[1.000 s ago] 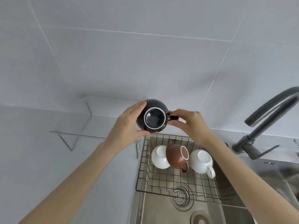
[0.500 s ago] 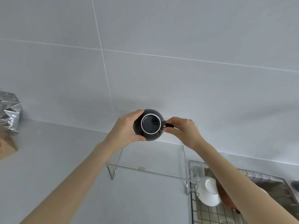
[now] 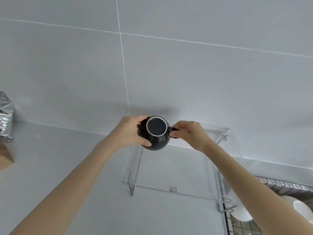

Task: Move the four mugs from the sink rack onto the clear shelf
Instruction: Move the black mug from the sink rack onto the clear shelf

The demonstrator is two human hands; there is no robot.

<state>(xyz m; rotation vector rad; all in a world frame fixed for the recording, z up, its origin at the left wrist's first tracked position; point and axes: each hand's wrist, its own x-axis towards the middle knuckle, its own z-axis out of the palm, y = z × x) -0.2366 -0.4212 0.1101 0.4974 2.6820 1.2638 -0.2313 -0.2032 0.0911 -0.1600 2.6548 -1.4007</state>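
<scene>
1. Black mug (image 3: 155, 134) is held upside down, its pale-ringed base facing up, over the back left corner of the clear shelf (image 3: 177, 168). Whether it touches the shelf top I cannot tell.
2. Left hand (image 3: 130, 131) is cupped round the mug's left side: fingers curl over the far edge and the thumb presses against the near side.
3. Right hand (image 3: 188, 133) pinches the mug's handle, which points to the right, between thumb and fingertips.
4. The shelf is transparent and stands on the grey counter (image 3: 59, 167), with its back edge close to the tiled wall (image 3: 169, 65).
5. Sink rack (image 3: 277, 185) of wire shows at the lower right, just beside the shelf's right end.
6. Two white mugs are partly in view in the rack: one (image 3: 241, 215) just below the shelf's front right leg, the other (image 3: 301, 206) to the right of the right forearm. Both are partly covered by that arm.
7. A crinkled silver foil bag (image 3: 6, 116) stands at the far left edge, well apart from the shelf, with a brown wooden object (image 3: 6, 154) below it.
</scene>
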